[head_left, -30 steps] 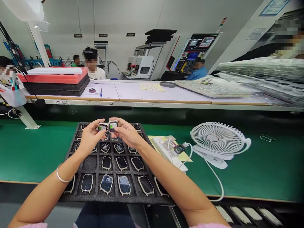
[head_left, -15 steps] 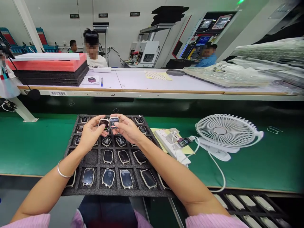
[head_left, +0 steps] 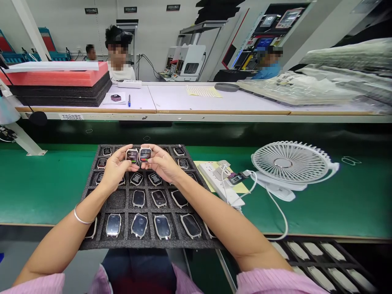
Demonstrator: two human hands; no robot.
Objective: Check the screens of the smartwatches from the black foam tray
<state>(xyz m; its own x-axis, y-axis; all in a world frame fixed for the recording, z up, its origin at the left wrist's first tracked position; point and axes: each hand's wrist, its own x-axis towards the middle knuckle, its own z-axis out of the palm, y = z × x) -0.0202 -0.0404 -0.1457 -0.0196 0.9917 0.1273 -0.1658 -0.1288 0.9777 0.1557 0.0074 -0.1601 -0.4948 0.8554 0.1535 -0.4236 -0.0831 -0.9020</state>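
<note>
Left hand (head_left: 114,169) pinches lit smartwatch body (head_left: 132,155); right hand (head_left: 162,163) pinches second smartwatch body (head_left: 145,154). Both screens face wearer, side by side, nearly touching, raised above far rows of black foam tray (head_left: 92,196). Empty tray pocket (head_left: 115,200) lies nearer left hand.

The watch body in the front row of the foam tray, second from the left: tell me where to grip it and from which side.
Probably grip that watch body by its two long metal edges, coming straight down from above. It lies flat, screen up, in its own pocket of the foam tray, and the foam walls close it in all round, so only a pinch from above clears the neighbouring watches.
</note>
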